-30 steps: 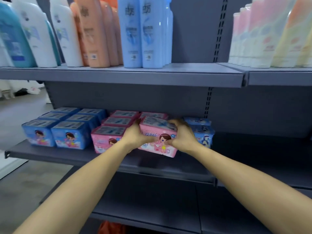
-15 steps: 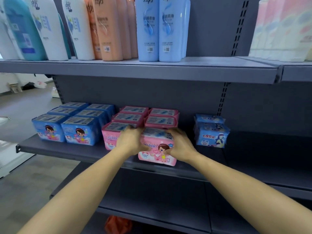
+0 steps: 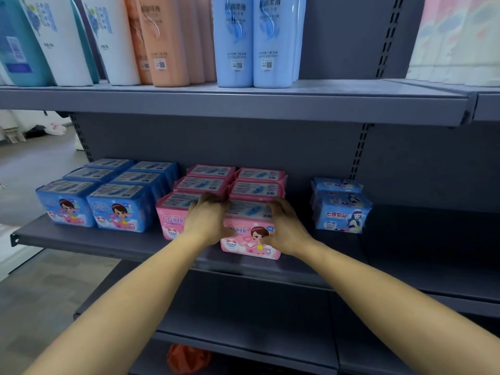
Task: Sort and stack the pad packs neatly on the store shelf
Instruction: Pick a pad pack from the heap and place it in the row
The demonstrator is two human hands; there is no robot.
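Between the earlier frames and now, the pink soft plastic pad pack with the cartoon girl (image 3: 250,236) has come down from a tilted, lifted position and now sits flat on the grey metal shelf (image 3: 89,240). It stands at the front of the pink group, touching the other front pink pack (image 3: 174,215) on its left side. Behind it lie four more pink packs (image 3: 235,181) in two rows.

Both hands are on this pack. The left hand (image 3: 207,221) grips its left edge, with the fingers over the top corner, and the right hand (image 3: 285,228) holds its right edge in the same way, so the pack is clamped between them.

I judge that this pack is almost placed; a small push backward could bring it in line with its neighbour, because its front edge seems a little nearer to the shelf edge.

Left of the pink group stand the blue pad packs with the same girl (image 3: 105,193). On the right, well apart from the held pack, stands a small pile of light blue packs (image 3: 341,205), perhaps not yet sorted.
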